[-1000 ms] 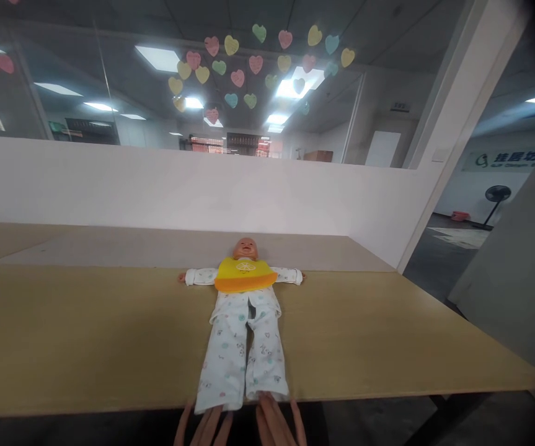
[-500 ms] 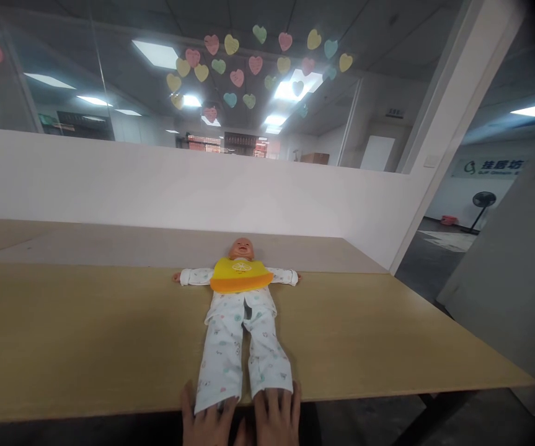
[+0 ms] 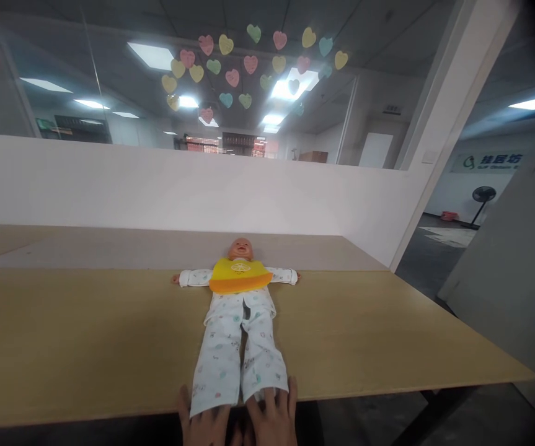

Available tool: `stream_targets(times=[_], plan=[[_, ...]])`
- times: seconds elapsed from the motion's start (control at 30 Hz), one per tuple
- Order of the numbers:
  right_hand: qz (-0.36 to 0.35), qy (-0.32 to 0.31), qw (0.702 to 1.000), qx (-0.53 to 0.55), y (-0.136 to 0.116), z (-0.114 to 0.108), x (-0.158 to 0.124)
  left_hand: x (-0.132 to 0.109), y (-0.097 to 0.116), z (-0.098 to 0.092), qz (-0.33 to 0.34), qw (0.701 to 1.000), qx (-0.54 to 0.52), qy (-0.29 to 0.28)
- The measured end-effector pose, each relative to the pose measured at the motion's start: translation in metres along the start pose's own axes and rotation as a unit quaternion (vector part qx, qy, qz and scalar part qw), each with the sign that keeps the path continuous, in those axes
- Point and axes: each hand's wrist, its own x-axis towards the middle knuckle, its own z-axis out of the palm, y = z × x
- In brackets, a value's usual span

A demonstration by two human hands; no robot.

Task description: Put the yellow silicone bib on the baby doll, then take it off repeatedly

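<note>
A baby doll (image 3: 240, 249) lies face up on the table with its arms stretched out sideways. It wears a yellow bib (image 3: 242, 275) with an orange lower edge, over white printed clothes. White printed trousers (image 3: 221, 353) extend toward me, their cuffs near the table's front edge. At the left cuff is my left hand (image 3: 205, 427), back up, fingers apart and stretched forward. My right hand (image 3: 273, 424) is likewise spread at the right cuff. Several fingertips disappear at the cuffs; whether they are inside or beneath the cloth I cannot tell. The outer finger of each hand lies beside the fabric.
The wooden table (image 3: 364, 334) ends just in front of me, and its right edge slants away. Behind it stands a low white wall (image 3: 193, 189) with a glass pane bearing heart-shaped notes (image 3: 250, 64). Through the opening at right, a black fan (image 3: 483, 194) stands on the floor.
The right trouser leg has shifted slightly left, closer to the other leg, and my right hand moved with it. My left hand is a little lower in view. The camera view has shifted slightly.
</note>
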Motion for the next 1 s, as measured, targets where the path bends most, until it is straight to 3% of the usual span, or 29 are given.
stream_targets(times=[0.2,0.47,0.7,1.0], plan=[[0.004,-0.007,1.000,-0.005,-0.008,-0.015,-0.003,-0.014,0.003,0.008,-0.023,0.999,-0.011,-0.024],[-0.034,0.070,0.997,0.000,0.001,0.002,-0.007,-0.024,0.000,0.014,-0.014,0.999,-0.018,-0.043],[-0.034,0.041,0.998,0.033,-0.003,-0.017,-0.002,-0.033,0.000,0.016,-0.007,0.997,-0.011,-0.074],[-0.023,0.019,0.998,0.061,-0.004,-0.019,-0.004,-0.026,-0.002,0.008,0.007,0.996,-0.021,-0.082]])
